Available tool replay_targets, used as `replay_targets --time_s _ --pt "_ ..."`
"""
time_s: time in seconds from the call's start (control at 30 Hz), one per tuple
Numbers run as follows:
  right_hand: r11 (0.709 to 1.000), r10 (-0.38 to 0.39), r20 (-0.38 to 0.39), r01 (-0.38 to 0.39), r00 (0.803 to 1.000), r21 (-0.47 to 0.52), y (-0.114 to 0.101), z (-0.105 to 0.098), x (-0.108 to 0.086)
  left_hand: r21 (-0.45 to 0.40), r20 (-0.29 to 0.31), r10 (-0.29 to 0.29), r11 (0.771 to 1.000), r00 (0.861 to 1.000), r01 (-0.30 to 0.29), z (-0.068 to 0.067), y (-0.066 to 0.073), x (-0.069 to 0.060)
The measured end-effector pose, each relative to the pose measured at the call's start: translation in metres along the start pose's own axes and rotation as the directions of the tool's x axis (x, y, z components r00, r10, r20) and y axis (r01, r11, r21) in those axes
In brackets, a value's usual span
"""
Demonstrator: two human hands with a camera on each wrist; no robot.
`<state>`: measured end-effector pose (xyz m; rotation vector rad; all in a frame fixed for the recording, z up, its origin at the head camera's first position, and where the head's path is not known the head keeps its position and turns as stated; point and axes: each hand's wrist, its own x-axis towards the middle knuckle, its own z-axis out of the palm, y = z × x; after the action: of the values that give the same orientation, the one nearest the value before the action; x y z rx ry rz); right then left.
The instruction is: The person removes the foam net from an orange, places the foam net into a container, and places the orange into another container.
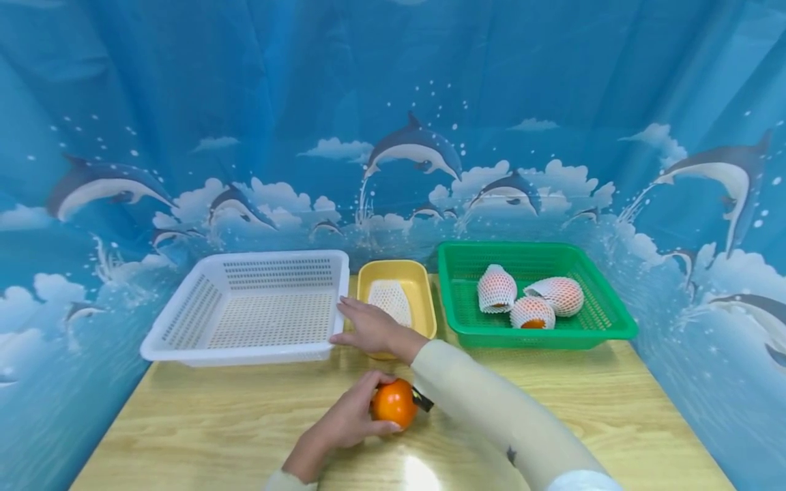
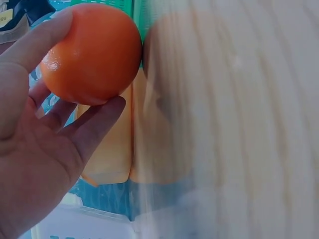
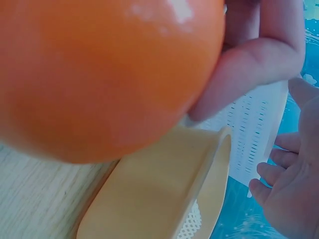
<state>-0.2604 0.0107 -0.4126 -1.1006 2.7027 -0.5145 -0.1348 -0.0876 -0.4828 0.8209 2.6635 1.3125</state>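
The left hand [image 1: 353, 412] holds a smooth orange fruit [image 1: 395, 404] low over the wooden table's front part, thumb and fingers round its left side. In the left wrist view, the fingers of this hand [image 2: 55, 109] curve round the fruit [image 2: 94, 55]. Reaching across above it, the right hand [image 1: 374, 327] has its fingers at the right rim of the white basket [image 1: 245, 355]; whether they touch it is unclear. The right wrist view shows that hand [image 3: 294, 169] with relaxed fingers and nothing in them, beside the basket [image 3: 249, 134]; the fruit [image 3: 99, 74] fills the upper left.
Between the baskets stands a yellow tray [image 1: 422, 300] with a white foam net [image 1: 389, 301] inside. At the right, a green basket [image 1: 534, 337] holds three net-wrapped fruits [image 1: 497, 290]. A blue dolphin-print curtain [image 1: 393, 68] stands behind the table [image 1: 215, 423].
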Motion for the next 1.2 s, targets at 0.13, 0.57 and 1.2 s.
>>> replay_targets --time_s 0.13,0.57,1.2 --pt "1.000 0.006 -0.004 -0.006 1.000 0.005 0.001 0.001 -0.001 0.005 0.006 0.007 1.000 1.000 -0.007 0.000 0.001 0.001" --pt "1.000 0.001 0.014 -0.001 1.000 -0.025 -0.002 0.000 -0.003 -0.108 0.023 -0.095 0.989 0.995 0.097 -0.013 0.003 -0.011" --pt "0.997 -0.021 -0.024 0.019 0.999 -0.068 -0.002 0.001 -0.004 -0.078 -0.185 -0.149 0.988 0.971 0.136 -0.140 0.050 -0.038"
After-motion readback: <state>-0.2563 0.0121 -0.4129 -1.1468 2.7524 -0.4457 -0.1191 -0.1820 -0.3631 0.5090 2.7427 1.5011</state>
